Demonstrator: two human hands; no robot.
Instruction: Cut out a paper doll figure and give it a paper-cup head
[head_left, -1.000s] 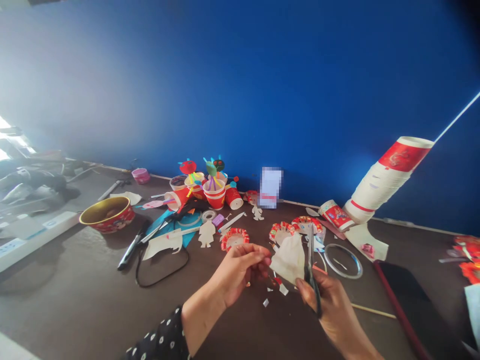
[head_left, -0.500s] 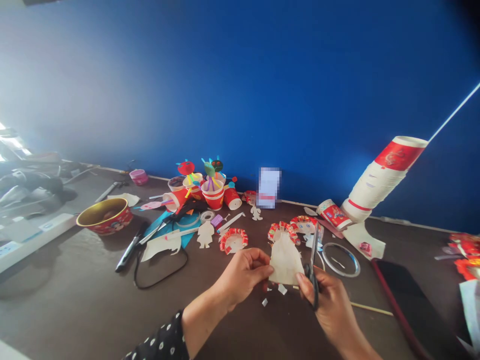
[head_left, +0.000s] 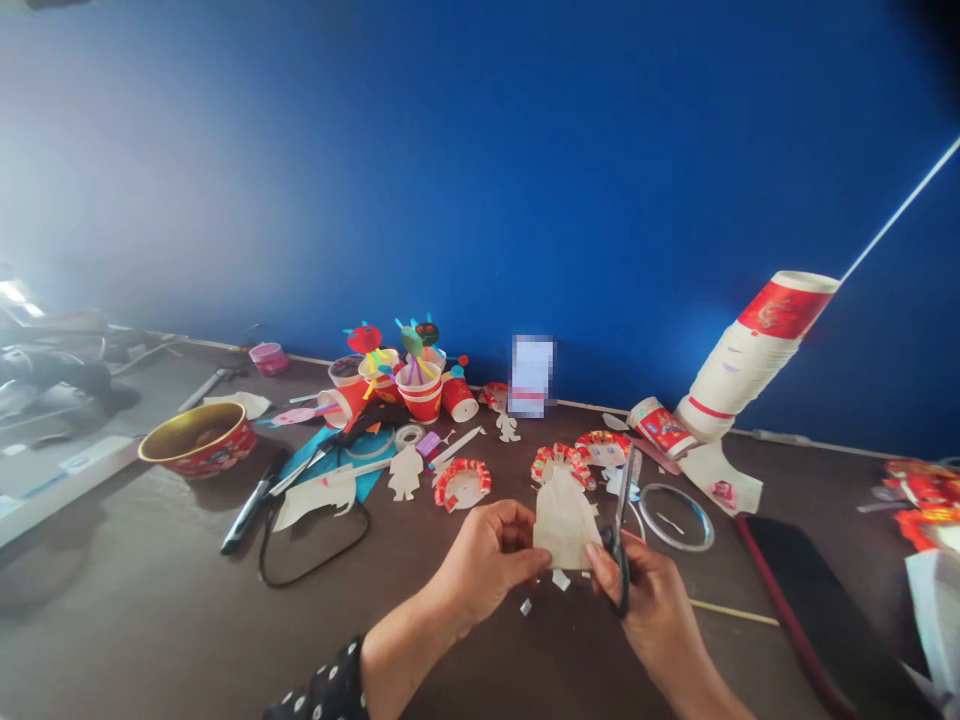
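Between my hands is a cream piece of paper (head_left: 564, 525), rounded at the top and straight along its lower edge. My left hand (head_left: 491, 545) pinches its lower left side between thumb and fingers. At the lower right corner, the thumb of my right hand (head_left: 649, 590) presses on the paper. That same hand carries a pair of scissors (head_left: 619, 540) with dark handles, blades pointing up and away from me. Small white paper scraps (head_left: 561, 579) lie on the table just below the paper. Behind it sits a red and white ring-shaped paper piece (head_left: 559, 462), partly covered.
A tilted stack of paper cups (head_left: 742, 360) leans at the back right, near a tape roll (head_left: 677, 517) and a phone (head_left: 832, 610). Red cups with paper figures (head_left: 420, 385) stand at the back. A gold-rimmed bowl (head_left: 196, 440) and a marker (head_left: 251, 510) are left.
The whole scene has shifted slightly left as my view turned a little. Both hands keep their hold on the paper and the scissors, with hardly any other movement.
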